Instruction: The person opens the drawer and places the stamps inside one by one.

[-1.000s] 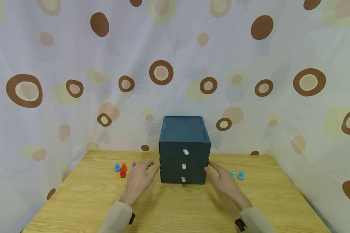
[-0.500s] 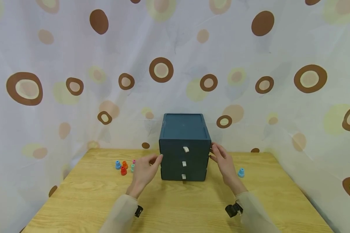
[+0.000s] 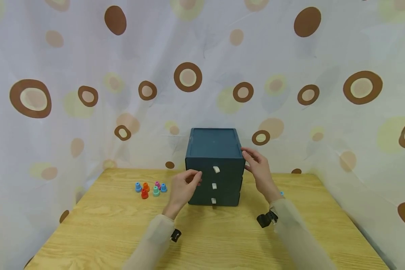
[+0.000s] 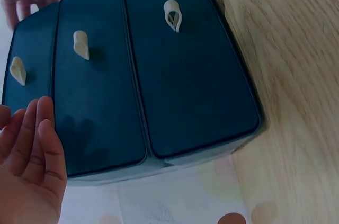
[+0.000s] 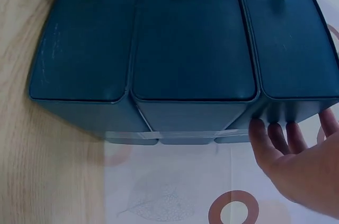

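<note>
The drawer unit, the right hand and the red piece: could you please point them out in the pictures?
Drawer unit (image 3: 215, 162), head view: its upper front.
Right hand (image 3: 261, 173), head view: middle of the hand.
Red piece (image 3: 144, 194), head view: middle of its body.

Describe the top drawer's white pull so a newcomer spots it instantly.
Find the dark blue cabinet standing on the wooden table. On its front, go to the top drawer. Its small white pull sits highest, above the two other pulls.
</note>
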Available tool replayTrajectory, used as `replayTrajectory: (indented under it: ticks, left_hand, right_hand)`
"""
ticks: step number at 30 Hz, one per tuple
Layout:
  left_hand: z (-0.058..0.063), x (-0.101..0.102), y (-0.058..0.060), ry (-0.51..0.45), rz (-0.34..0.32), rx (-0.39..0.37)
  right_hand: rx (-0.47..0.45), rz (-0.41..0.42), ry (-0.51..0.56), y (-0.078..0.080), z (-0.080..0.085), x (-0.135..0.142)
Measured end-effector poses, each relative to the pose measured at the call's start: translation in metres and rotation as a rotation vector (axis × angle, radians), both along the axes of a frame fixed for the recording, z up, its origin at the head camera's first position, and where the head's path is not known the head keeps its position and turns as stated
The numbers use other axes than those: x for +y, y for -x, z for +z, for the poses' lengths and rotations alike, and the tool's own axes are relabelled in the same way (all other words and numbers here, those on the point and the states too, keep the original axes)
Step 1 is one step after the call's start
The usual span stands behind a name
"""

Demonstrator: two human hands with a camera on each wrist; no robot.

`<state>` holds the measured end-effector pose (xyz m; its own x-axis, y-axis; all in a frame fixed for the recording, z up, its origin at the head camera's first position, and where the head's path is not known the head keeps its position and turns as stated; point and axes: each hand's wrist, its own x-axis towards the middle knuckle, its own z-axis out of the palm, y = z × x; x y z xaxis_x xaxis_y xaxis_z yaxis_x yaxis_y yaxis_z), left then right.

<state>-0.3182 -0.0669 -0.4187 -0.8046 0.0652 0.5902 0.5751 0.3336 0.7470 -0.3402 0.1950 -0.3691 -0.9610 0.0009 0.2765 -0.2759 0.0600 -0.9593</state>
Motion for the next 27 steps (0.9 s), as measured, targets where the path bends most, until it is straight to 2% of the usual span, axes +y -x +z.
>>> replayTrajectory:
  ticks: [4,11,20,27]
  left_hand:
    - [0.0,0.007,0.003,0.0,-0.024,0.0]
    - [0.002,0.015,0.007,-0.018,-0.032,-0.001]
    - [0.004,0.025,0.01,-0.106,-0.096,0.013]
    - [0.012,0.035,0.003,-0.13,-0.164,-0.082]
  right_hand:
    - [-0.029,0.051,0.042,0.003,0.005,0.003]
    - [-0.052,0.126,0.03,0.006,0.008,0.007]
    - [-0.082,0.137,0.046,0.007,0.006,0.006]
    - [-0.098,0.154,0.057,0.007,0.007,0.008]
